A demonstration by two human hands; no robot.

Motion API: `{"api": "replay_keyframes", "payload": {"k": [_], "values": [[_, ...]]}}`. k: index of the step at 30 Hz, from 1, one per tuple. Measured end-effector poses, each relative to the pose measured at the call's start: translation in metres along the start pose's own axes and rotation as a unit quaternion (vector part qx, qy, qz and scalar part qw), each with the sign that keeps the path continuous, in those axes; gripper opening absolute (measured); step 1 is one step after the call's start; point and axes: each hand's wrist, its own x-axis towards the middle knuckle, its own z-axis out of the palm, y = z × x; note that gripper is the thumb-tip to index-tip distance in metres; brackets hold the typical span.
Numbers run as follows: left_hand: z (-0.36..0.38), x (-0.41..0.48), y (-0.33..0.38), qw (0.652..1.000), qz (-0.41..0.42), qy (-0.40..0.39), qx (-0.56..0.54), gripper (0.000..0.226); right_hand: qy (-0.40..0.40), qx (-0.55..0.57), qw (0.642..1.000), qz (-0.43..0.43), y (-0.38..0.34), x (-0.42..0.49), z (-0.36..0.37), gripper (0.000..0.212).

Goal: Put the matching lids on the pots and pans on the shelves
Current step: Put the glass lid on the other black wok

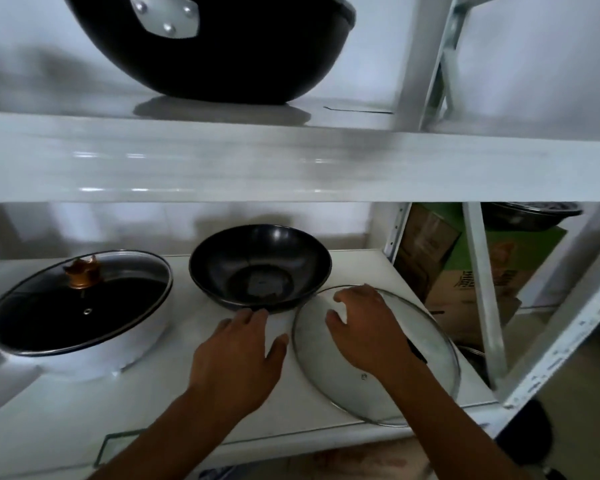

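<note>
While the left hand (238, 355) is hovering spread just in front of the bare black wok (260, 266), the right hand (368, 327) is resting with loosely curled fingers on the glass lid (388, 386) lying just right of that wok. It is looking stiff, slick and breakable; its knob, probably under the palm, is likely offering the surest hold.

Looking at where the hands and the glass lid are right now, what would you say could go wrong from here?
1. The glass lid lies flat with its near edge over the shelf front; a nudge from the right hand resting on it might slide it off.
2. The left hand touches the open black wok at its rim; pushing could tip or shift it.
3. Swinging the lid over might knock the wok's rim.
</note>
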Motion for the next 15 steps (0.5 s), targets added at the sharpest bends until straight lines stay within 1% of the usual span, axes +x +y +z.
{"api": "replay_keyframes", "payload": {"k": [2, 5, 9, 12, 15], "values": [[0.007, 0.004, 0.003, 1.0, -0.01, -0.012, 0.012, 0.056, -0.004, -0.027, 0.999, 0.026, 0.028, 0.001, -0.003, 0.037], [0.017, 0.006, 0.006, 0.998, -0.033, -0.04, 0.022, 0.06, -0.033, -0.062, 0.996, 0.057, 0.058, 0.002, -0.004, 0.03], [0.025, 0.007, 0.005, 0.994, -0.06, -0.084, 0.025, 0.065, -0.053, -0.083, 0.991, 0.087, 0.076, -0.003, -0.004, 0.029], [0.027, 0.009, 0.004, 0.992, -0.075, -0.102, 0.009, 0.066, -0.093, -0.075, 0.985, 0.124, 0.09, -0.01, -0.001, 0.028], [0.027, 0.015, -0.001, 0.986, -0.107, -0.125, -0.025, 0.061, -0.102, -0.04, 0.985, 0.133, 0.099, -0.014, 0.006, 0.025]]}}
